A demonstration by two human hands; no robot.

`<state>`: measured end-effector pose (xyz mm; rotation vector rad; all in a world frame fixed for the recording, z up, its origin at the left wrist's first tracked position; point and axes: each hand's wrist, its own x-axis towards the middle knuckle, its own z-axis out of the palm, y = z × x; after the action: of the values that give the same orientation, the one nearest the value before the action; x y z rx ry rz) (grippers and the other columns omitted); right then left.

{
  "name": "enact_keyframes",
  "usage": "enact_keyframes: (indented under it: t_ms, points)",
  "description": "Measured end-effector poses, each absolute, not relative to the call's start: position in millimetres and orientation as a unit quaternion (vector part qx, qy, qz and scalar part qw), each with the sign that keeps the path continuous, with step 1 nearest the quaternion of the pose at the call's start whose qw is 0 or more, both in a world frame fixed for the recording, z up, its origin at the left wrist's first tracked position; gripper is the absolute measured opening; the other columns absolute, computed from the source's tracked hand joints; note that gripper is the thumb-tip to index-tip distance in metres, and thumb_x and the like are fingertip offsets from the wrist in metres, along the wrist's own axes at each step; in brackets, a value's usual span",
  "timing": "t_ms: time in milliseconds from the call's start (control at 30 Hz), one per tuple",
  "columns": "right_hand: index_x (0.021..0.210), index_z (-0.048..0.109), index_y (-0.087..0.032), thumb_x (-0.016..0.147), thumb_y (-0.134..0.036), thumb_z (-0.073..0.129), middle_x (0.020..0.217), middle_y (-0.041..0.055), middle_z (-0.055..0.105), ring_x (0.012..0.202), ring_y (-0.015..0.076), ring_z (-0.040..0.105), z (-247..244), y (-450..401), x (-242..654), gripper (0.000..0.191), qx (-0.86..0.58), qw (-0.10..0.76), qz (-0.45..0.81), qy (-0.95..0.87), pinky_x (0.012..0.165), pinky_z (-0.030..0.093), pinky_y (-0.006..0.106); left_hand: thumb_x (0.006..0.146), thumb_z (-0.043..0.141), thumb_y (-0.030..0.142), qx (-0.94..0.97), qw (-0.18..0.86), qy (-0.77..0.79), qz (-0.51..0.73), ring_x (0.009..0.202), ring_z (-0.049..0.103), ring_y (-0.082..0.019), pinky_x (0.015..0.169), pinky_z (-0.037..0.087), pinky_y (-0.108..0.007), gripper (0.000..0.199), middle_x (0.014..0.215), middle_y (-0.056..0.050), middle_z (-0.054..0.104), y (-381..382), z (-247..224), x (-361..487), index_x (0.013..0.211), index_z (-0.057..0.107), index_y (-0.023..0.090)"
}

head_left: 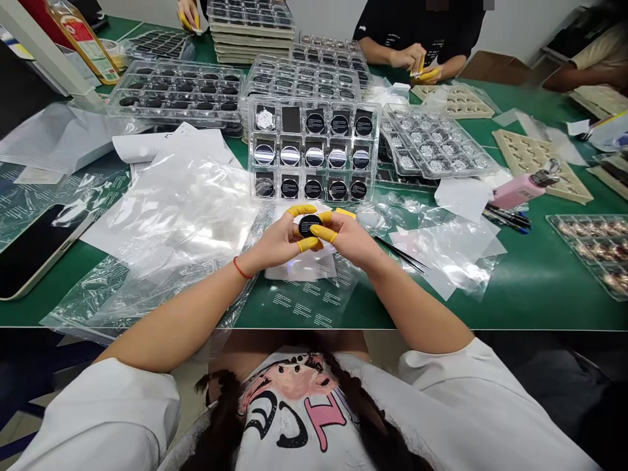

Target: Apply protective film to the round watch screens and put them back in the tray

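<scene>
**Q:** Largest item on record?
**A:** One green work surface, running across the frame from side to side.

**Q:** Next in size?
**A:** Clear plastic compartment trays of round black discs, one at centre just beyond the hands and others behind it, some stacked at top centre. Just right of that front tray sits a clear tray of round silver discs.

**Q:** Other contents?
**A:** Crumpled clear plastic sheets at centre left, a beige foam tray at right, a clear tray of copper-coloured items at lower right, a smartphone at the left edge and a pink bottle at right.

**Q:** People nearby?
**A:** A co-worker's hands at upper right, kept separate from this entry.

**Q:** Main pair?
**A:** The left hand and right hand meet at lower centre, above the surface. Their fingers, capped in yellow finger cots, are nearly closed, pinching a round black disc between them.

**Q:** Smallest?
**A:** Thin black tweezers lying just right of the right hand, and a red string bracelet on the left wrist.
</scene>
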<state>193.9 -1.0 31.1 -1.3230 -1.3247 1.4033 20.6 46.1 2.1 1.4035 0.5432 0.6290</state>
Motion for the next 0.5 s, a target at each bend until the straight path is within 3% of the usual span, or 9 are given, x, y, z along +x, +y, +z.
enact_keyframes:
  t_ms: [100, 167, 300, 500]
  points:
    - [0.082, 0.062, -0.020, 0.074, -0.041, 0.074, 0.071, -0.0017, 0.065, 0.064, 0.0128, 0.058, 29.9, -0.9, 194.0, 0.025, -0.506, 0.391, 0.581, -0.503, 0.067, 0.049, 0.032, 0.086, 0.062, 0.040, 0.581, 0.727, 0.251, 0.266, 0.084, 0.076, -0.023, 0.085, 0.060, -0.041, 0.061, 0.090, -0.007, 0.076, 48.2, 2.1, 20.4, 0.138, 0.043, 0.016]
    - [0.080, 0.064, -0.019, 0.072, -0.038, 0.076, 0.075, -0.0006, 0.067, 0.069, 0.0139, 0.060, 28.3, 0.0, 195.1, 0.024, -0.514, 0.388, 0.580, -0.499, 0.070, 0.050, 0.032, 0.085, 0.058, 0.035, 0.549, 0.749, 0.264, 0.260, 0.080, 0.076, -0.023, 0.087, 0.060, -0.043, 0.053, 0.094, -0.008, 0.076, 49.8, 1.6, 21.2, 0.133, 0.051, 0.015]
    - [0.087, 0.068, -0.019, 0.076, -0.035, 0.070, 0.083, 0.0018, 0.069, 0.079, 0.0161, 0.062, 26.0, -0.5, 195.6, 0.020, -0.523, 0.377, 0.551, -0.531, 0.081, 0.050, 0.036, 0.080, 0.057, 0.027, 0.521, 0.764, 0.276, 0.262, 0.073, 0.075, -0.021, 0.084, 0.061, -0.041, 0.042, 0.091, -0.008, 0.076, 51.1, -0.5, 23.4, 0.118, 0.064, 0.012]
    - [0.091, 0.068, -0.017, 0.081, -0.032, 0.064, 0.087, 0.0030, 0.068, 0.086, 0.0184, 0.060, 28.6, -3.6, 194.8, 0.018, -0.557, 0.339, 0.465, -0.599, 0.088, 0.047, 0.040, 0.079, 0.063, 0.033, 0.532, 0.739, 0.308, 0.276, 0.065, 0.072, -0.018, 0.071, 0.061, -0.035, 0.034, 0.080, -0.006, 0.074, 51.4, -2.6, 23.3, 0.105, 0.069, 0.012]
